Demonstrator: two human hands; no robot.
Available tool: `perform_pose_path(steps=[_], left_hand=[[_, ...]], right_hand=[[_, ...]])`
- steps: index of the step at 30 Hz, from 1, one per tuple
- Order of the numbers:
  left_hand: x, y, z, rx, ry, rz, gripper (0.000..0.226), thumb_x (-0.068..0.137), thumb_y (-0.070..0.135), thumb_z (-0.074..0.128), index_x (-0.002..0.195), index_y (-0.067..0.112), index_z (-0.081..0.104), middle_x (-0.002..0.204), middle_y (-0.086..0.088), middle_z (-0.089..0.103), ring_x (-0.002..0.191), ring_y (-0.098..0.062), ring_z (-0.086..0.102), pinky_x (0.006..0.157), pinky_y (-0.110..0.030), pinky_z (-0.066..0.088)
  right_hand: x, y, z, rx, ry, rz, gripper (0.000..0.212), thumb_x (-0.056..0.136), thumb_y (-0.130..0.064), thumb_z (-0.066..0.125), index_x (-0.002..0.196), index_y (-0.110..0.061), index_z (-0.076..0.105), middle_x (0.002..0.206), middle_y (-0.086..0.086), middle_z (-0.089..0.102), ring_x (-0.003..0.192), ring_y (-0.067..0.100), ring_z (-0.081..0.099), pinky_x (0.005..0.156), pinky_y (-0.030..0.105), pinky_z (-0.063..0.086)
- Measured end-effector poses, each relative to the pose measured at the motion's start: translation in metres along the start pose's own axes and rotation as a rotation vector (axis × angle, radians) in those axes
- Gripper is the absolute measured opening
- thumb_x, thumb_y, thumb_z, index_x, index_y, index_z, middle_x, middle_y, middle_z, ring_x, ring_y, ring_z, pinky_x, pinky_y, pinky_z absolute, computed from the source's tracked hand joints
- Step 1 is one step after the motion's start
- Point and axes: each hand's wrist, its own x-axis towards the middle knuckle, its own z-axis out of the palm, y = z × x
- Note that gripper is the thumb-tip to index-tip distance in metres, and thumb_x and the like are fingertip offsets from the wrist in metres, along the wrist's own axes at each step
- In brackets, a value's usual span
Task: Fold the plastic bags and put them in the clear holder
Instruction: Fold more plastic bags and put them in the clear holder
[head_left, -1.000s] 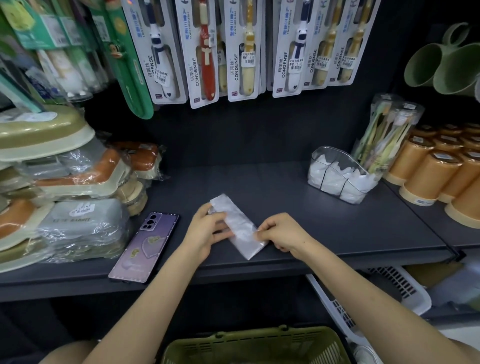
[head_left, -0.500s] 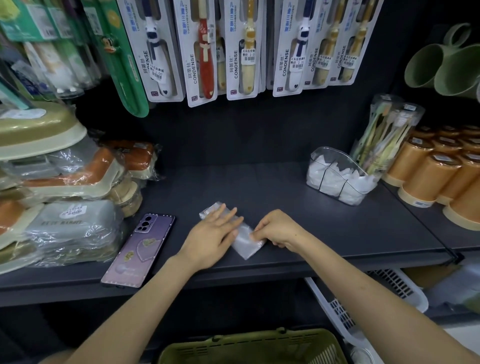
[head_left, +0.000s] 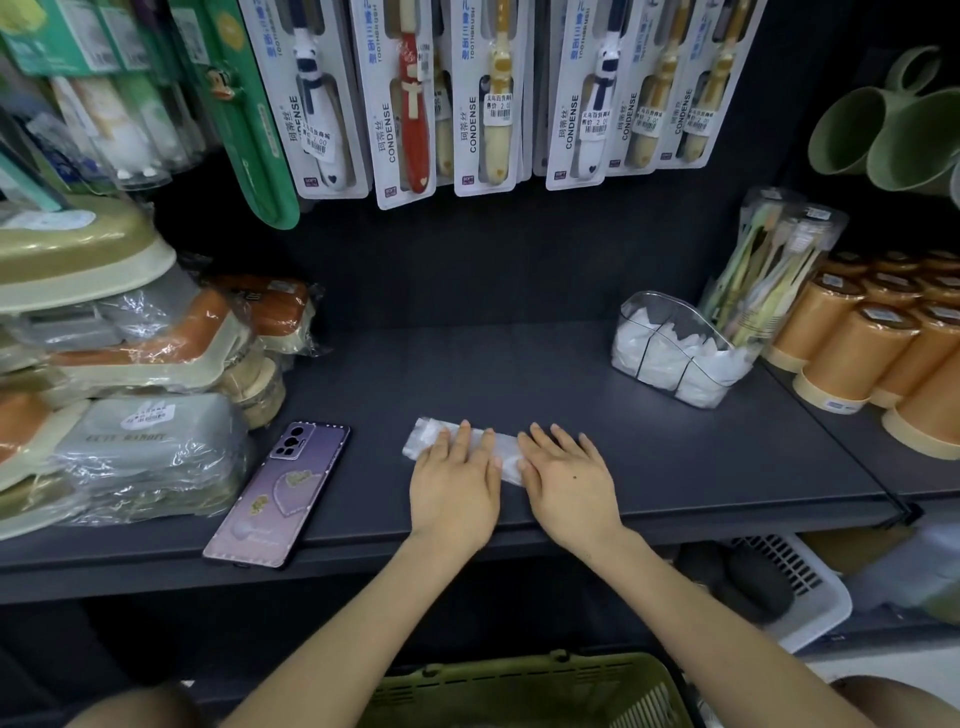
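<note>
Where the dark shelf (head_left: 597, 415) spans the view, all work items lie on its top face.

Clear holder (head_left: 655, 312): stands at the right rear of the shelf, just beside a tube of toothbrushes (head_left: 769, 270) and a group of orange cups (head_left: 852, 358). White folded bags fill its compartments.

Phone (head_left: 278, 493): lies back up at the left front edge, apart from the hands.

Left hand (head_left: 454, 486) and right hand (head_left: 566, 478): side by side, palms down, fingers straight, pressing flat on the plastic bag (head_left: 428, 439). Neither hand grasps anything.

Plastic bag: folded into a narrow strip, flat on the shelf near the front edge, well apart from the holder. Its left end projects beyond the left hand's fingertips.
</note>
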Motion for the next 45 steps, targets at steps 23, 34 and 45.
perform_pose_path(steps=[23, 34, 45], left_hand=[[0.024, -0.059, -0.011, 0.063, -0.202, 0.215, 0.057, 0.101, 0.044, 0.000, 0.154, 0.023, -0.001, 0.161, 0.008, -0.006, 0.147, -0.010, -0.011, 0.117, -0.027, -0.013], [0.022, -0.063, -0.025, -0.621, -0.108, -0.026, 0.057, 0.100, 0.044, 0.043, 0.151, 0.026, 0.024, 0.159, 0.004, 0.017, 0.148, -0.011, 0.003, 0.118, -0.027, 0.001], [0.018, -0.020, -0.073, -1.045, -0.501, 0.132, 0.014, 0.085, -0.003, 0.064, 0.093, 0.007, 0.068, 0.089, -0.002, 0.071, 0.087, -0.014, 0.067, 0.078, -0.025, 0.051]], right_hand=[[-0.018, 0.009, -0.016, -0.025, 0.100, 0.340, 0.070, 0.093, -0.051, 0.019, 0.101, -0.007, 0.073, 0.117, 0.019, 0.064, 0.108, 0.037, 0.059, 0.092, 0.049, 0.042], [-0.005, -0.010, -0.025, 0.501, 0.133, 0.585, 0.014, 0.087, -0.027, 0.064, 0.075, -0.021, 0.065, 0.082, -0.006, 0.065, 0.082, 0.017, 0.061, 0.069, 0.026, 0.037], [0.012, 0.020, -0.112, 0.853, -0.131, 0.176, 0.017, 0.087, -0.007, 0.067, 0.076, -0.013, 0.055, 0.059, 0.001, 0.062, 0.051, 0.008, 0.057, 0.047, 0.021, 0.044]])
